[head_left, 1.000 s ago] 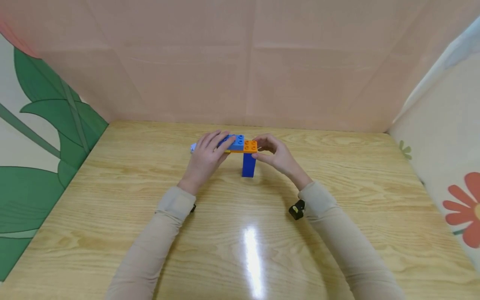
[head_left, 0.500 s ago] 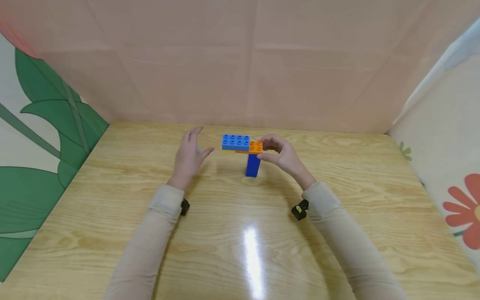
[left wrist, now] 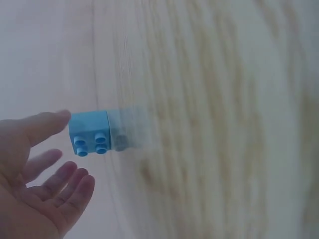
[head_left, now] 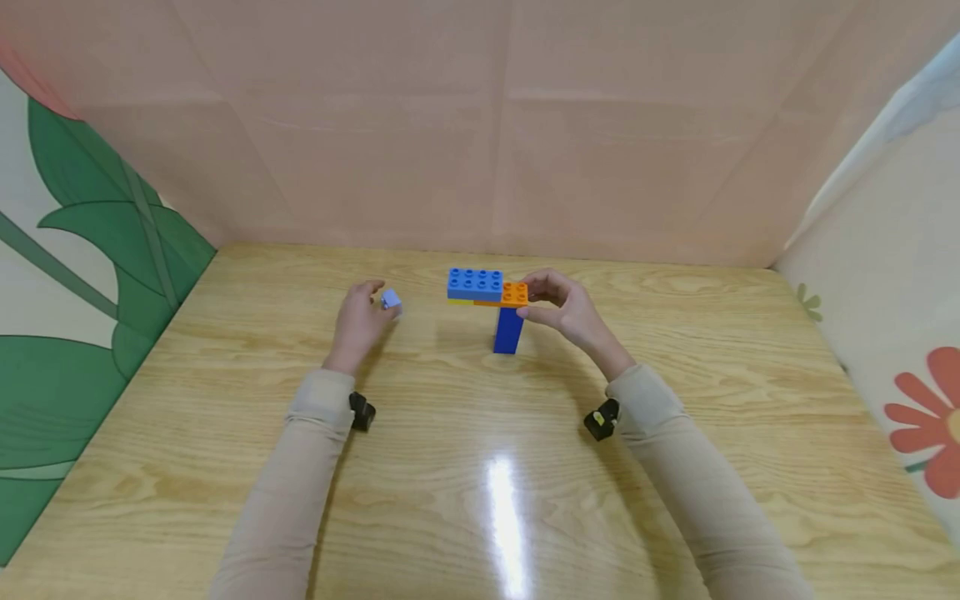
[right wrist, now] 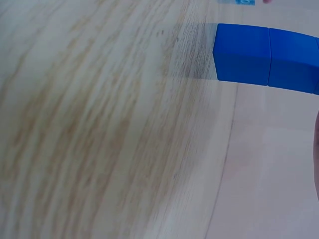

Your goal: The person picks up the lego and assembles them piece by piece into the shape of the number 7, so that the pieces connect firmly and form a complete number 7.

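A dark blue column of stacked toy bricks (head_left: 508,332) stands on the table, its stacked bricks also showing in the right wrist view (right wrist: 244,55). On top of it lies an orange brick (head_left: 515,293), which my right hand (head_left: 566,315) pinches at its right end between thumb and fingers. A blue eight-stud brick (head_left: 475,284) reaches out to the left on the orange layer, with a yellow edge (head_left: 461,302) beneath it. My left hand (head_left: 357,323) is around a small light blue brick (left wrist: 89,133); its thumb is close to the brick and the other fingers are spread apart from it.
The wood-grain table (head_left: 450,467) ends at a pinkish cloth backdrop (head_left: 495,133). Printed side panels with green leaves (head_left: 127,242) and a red flower (head_left: 937,421) flank it. A black wrist camera (head_left: 602,419) hangs under the right cuff.
My left hand has let go of the blue brick's end and moved left to the light blue brick. The brick structure has shifted slightly right with my right hand still on it.
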Demonstrator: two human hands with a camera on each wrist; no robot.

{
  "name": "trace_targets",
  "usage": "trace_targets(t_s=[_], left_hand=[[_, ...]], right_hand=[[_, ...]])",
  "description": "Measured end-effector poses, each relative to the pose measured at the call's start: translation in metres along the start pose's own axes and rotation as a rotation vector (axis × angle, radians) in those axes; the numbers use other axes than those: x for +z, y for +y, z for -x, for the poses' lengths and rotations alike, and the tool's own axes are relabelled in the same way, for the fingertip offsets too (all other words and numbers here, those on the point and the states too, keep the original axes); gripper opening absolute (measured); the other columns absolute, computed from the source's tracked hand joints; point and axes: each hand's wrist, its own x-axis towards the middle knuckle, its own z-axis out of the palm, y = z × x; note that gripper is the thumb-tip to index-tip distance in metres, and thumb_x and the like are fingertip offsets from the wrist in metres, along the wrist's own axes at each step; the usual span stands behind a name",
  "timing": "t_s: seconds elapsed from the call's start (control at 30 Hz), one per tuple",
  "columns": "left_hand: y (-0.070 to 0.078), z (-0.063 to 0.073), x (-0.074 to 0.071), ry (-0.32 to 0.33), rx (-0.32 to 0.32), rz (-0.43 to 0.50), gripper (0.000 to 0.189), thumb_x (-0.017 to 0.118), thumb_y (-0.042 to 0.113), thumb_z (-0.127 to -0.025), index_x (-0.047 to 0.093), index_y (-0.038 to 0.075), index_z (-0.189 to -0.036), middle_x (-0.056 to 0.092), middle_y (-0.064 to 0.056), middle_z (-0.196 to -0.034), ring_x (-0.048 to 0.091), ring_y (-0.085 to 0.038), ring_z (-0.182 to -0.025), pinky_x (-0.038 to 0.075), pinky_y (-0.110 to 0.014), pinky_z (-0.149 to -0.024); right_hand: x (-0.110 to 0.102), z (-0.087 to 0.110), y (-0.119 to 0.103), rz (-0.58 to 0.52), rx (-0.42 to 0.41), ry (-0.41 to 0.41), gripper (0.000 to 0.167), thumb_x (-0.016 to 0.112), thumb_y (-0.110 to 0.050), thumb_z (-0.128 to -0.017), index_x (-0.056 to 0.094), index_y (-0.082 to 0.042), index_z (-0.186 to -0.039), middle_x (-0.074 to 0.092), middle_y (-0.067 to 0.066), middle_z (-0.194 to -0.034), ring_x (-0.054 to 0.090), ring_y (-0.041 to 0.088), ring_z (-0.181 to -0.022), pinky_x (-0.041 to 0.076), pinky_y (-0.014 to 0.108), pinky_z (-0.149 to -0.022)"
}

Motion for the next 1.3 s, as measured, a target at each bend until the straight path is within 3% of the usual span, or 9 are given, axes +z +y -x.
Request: trace_targets(t_s=[0.1,0.3,0.97,1.3], left_hand=[[-0.0034,-0.0013,-0.0006,-0.019,-0.007,-0.003,0.056,0.064,0.015,-0.091,0.043,-0.005,-0.139,0.045,-0.029,-0.137,0.049,-0.041,-0.123,0.045,-0.05,-0.103],[-0.0051,-0.0004,-0.0019,-0.047,-0.031,0.029,0.058,0.063,0.016,-0.092,0.041,-0.003,-0.142,0.046,-0.026,-0.138,0.05,-0.04,-0.123,0.045,-0.049,-0.103],[-0.008,-0.0016,0.0015,-0.06,-0.04,0.025,0.046,0.061,0.017,-0.092,0.047,-0.004,-0.131,0.053,-0.025,-0.13,0.052,-0.039,-0.119,0.045,-0.05,-0.101],[-0.003,-0.0002,0.0028,-0.024,-0.075,0.125,0.048,0.059,0.024,-0.092,0.045,-0.003,-0.129,0.057,-0.024,-0.126,0.057,-0.036,-0.116,0.048,-0.045,-0.099]], right_hand=[[0.0,0.0004,0.0004,0.002,-0.001,-0.002,0.041,0.069,-0.008,-0.086,0.054,0.001,-0.123,0.061,0.015,-0.115,0.057,0.013,-0.1,0.047,0.023,-0.093],[0.0001,0.0008,0.0013,-0.008,-0.004,-0.006,0.041,0.069,-0.007,-0.086,0.054,0.002,-0.123,0.06,0.017,-0.117,0.057,0.012,-0.099,0.048,0.018,-0.09],[0.0004,0.0001,0.0019,-0.03,-0.014,-0.015,0.041,0.068,-0.006,-0.086,0.053,0.003,-0.123,0.059,0.017,-0.118,0.058,0.013,-0.099,0.049,0.031,-0.095],[0.0004,0.0005,0.0007,-0.026,0.001,-0.018,0.041,0.068,-0.007,-0.086,0.053,0.002,-0.124,0.059,0.017,-0.119,0.057,0.013,-0.1,0.049,0.022,-0.091]])
